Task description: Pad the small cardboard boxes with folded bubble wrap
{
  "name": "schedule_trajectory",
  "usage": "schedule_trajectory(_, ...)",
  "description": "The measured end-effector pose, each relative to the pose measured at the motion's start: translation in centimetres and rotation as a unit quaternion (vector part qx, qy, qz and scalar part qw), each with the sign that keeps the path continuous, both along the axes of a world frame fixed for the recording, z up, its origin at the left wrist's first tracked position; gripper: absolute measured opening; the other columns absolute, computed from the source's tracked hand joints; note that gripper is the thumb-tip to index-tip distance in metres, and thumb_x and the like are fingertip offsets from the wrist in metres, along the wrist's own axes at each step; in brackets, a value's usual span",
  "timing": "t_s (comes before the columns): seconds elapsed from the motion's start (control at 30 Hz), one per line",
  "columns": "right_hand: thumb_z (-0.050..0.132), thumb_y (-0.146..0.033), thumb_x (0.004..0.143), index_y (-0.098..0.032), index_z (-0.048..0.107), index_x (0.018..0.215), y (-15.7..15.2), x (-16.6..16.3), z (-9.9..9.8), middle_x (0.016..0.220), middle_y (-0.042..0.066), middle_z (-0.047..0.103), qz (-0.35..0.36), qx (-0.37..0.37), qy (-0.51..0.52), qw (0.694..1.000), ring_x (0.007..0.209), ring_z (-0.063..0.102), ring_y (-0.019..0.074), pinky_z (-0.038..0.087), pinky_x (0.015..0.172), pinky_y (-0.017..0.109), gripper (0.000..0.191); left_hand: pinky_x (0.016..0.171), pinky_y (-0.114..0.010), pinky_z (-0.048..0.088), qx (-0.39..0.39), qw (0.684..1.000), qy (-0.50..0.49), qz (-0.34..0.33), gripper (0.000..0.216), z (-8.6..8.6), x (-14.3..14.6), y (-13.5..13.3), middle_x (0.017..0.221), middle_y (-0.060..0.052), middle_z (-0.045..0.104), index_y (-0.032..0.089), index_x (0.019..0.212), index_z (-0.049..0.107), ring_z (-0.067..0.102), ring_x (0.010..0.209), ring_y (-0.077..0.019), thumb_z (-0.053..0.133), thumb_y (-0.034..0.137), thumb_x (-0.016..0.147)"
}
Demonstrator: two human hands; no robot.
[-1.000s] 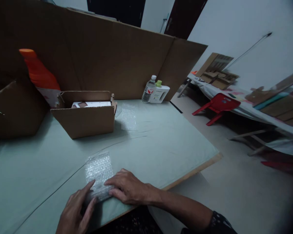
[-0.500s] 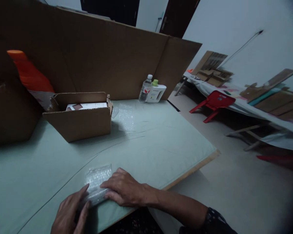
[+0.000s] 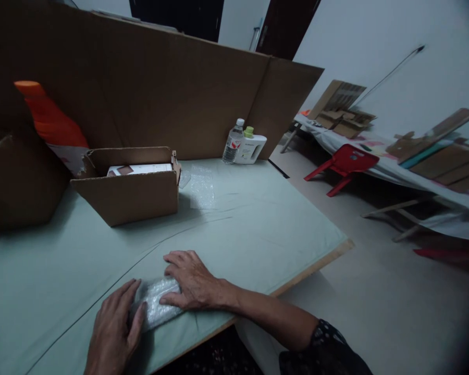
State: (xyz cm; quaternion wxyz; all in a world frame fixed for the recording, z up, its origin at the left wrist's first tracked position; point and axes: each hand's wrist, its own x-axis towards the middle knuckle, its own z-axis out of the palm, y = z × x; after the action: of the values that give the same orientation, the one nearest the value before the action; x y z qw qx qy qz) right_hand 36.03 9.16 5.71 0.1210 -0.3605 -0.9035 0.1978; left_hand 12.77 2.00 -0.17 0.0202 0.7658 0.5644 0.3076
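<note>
left hand (image 3: 115, 328): flat, palm down, fingers loosely apart. Fingertips press the left end of the bubble-wrap bundle (image 3: 158, 308). Not closed round it.
right hand (image 3: 189, 281): flat, palm down, fingers stretched out together over the right end and far side of the bundle. Touching it, not gripping. Dark patterned sleeve (image 3: 324, 346) at the forearm.
bubble-wrap bundle: small rolled packet lying flat between the two hands, near the front edge of the table (image 3: 258, 229). Can't tell what is inside.
table: covered in pale green cloth, with a wooden edge showing on the right side.
cardboard box (image 3: 133, 195): open, mid-left on the table, well apart from the hands. A white carton (image 3: 140, 169) lies inside.
loose bubble wrap (image 3: 201, 187): flat sheet just right of the box.
water bottle (image 3: 233, 141): upright at the back of the table, just beside a white jug (image 3: 252, 148) with a green cap.
cardboard screen (image 3: 160, 94): stands along the back of the table.
orange bottle (image 3: 49, 120): tilted, behind the box on the left.
red chair (image 3: 347, 161): tipped over on the floor to the right.
</note>
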Motion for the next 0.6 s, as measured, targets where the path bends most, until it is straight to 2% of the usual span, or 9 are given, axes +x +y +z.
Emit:
schedule_trajectory(0.07, 0.075, -0.051, 0.085, -0.019, 0.059, 0.107, -0.3, -0.1, 0.2, 0.132, 0.010, 0.063, 0.022, -0.035, 0.020, 0.999, 0.128, 0.051, 0.0238, 0.039, 0.106, 0.040, 0.042, 0.087, -0.046, 0.056, -0.010, 1.000, -0.016, -0.009, 0.040, 0.1, 0.0, -0.4, 0.120, -0.013, 0.070, 0.022, 0.131, 0.056, 0.067, 0.108, -0.0304, 0.048, 0.039, 0.095)
schedule_trajectory(0.13, 0.076, -0.041, 0.087, -0.020, 0.057, 0.109, -0.7, -0.2, 0.4, 0.120, 0.006, 0.069, 0.035, -0.071, 0.030, 0.996, 0.114, 0.059, 0.0199, 0.042, 0.102, 0.036, 0.035, 0.085, -0.044, 0.058, -0.037, 0.998, -0.040, -0.010, 0.043, 0.4, 0.1, -0.6, 0.118, -0.010, 0.071, 0.024, 0.135, 0.053, 0.069, 0.105, -0.0280, 0.049, 0.038, 0.095)
schedule_trajectory(0.2, 0.074, -0.035, 0.089, -0.019, 0.055, 0.120, -1.1, -0.2, 0.6, 0.116, 0.004, 0.072, 0.041, -0.086, 0.032, 0.995, 0.106, 0.062, 0.0183, 0.042, 0.100, 0.034, 0.040, 0.081, -0.039, 0.059, -0.059, 0.996, -0.063, -0.012, 0.042, 0.9, 0.3, -0.6, 0.112, -0.008, 0.073, 0.025, 0.136, 0.053, 0.071, 0.097, -0.0240, 0.050, 0.038, 0.095)
schedule_trajectory(0.27, 0.074, -0.035, 0.090, -0.018, 0.051, 0.131, -1.3, -0.1, 0.7, 0.119, 0.005, 0.071, 0.042, -0.082, 0.032, 0.995, 0.108, 0.062, 0.0185, 0.042, 0.101, 0.034, 0.050, 0.075, -0.033, 0.060, -0.057, 0.995, -0.080, -0.033, 0.030, 1.5, 0.4, -0.5, 0.100, -0.004, 0.074, 0.026, 0.122, 0.060, 0.072, 0.086, -0.0199, 0.052, 0.037, 0.095)
schedule_trajectory(0.33, 0.071, -0.037, 0.091, -0.018, 0.052, 0.133, -1.5, 0.2, 0.9, 0.120, 0.006, 0.071, 0.053, -0.062, 0.020, 0.996, 0.110, 0.061, 0.0191, 0.041, 0.099, 0.034, 0.050, 0.067, -0.027, 0.059, -0.029, 0.994, -0.093, -0.057, 0.017, 1.9, 0.5, -0.3, 0.090, -0.001, 0.072, 0.026, 0.102, 0.063, 0.072, 0.079, -0.0173, 0.053, 0.037, 0.095)
schedule_trajectory(0.4, 0.066, -0.042, 0.094, -0.018, 0.057, 0.128, -1.9, 0.6, 1.0, 0.122, 0.006, 0.069, 0.078, -0.025, 0.003, 0.997, 0.111, 0.060, 0.0203, 0.041, 0.098, 0.035, 0.041, 0.063, -0.025, 0.058, 0.001, 0.993, -0.097, -0.059, 0.015, 2.0, 0.4, -0.3, 0.086, 0.000, 0.072, 0.025, 0.093, 0.063, 0.072, 0.075, -0.0161, 0.053, 0.036, 0.095)
schedule_trajectory(0.47, 0.060, -0.051, 0.096, -0.018, 0.059, 0.125, -2.5, 1.0, 1.1, 0.129, 0.009, 0.065, 0.104, 0.025, -0.009, 0.994, 0.114, 0.057, 0.0230, 0.040, 0.097, 0.038, 0.043, 0.066, -0.025, 0.059, 0.016, 0.994, -0.089, -0.055, 0.014, 1.9, 0.2, -0.6, 0.089, 0.000, 0.073, 0.025, 0.096, 0.064, 0.073, 0.077, -0.0163, 0.053, 0.034, 0.094)
schedule_trajectory(0.53, 0.055, -0.058, 0.096, -0.016, 0.056, 0.128, -3.2, 1.3, 1.0, 0.135, 0.013, 0.061, 0.121, 0.065, -0.017, 0.990, 0.118, 0.054, 0.0258, 0.040, 0.097, 0.041, 0.053, 0.073, -0.027, 0.061, 0.004, 0.995, -0.072, -0.074, 0.015, 1.7, -0.3, -1.1, 0.097, -0.002, 0.074, 0.026, 0.103, 0.066, 0.074, 0.087, -0.0182, 0.056, 0.033, 0.094)
schedule_trajectory(0.6, 0.055, -0.057, 0.096, -0.014, 0.052, 0.130, -3.8, 1.5, 0.9, 0.134, 0.014, 0.060, 0.129, 0.084, -0.031, 0.988, 0.118, 0.052, 0.0265, 0.040, 0.095, 0.041, 0.055, 0.082, -0.031, 0.061, -0.014, 0.994, -0.040, -0.101, 0.024, 1.5, -0.7, -1.7, 0.111, -0.005, 0.074, 0.027, 0.113, 0.066, 0.073, 0.099, -0.0218, 0.061, 0.036, 0.091)
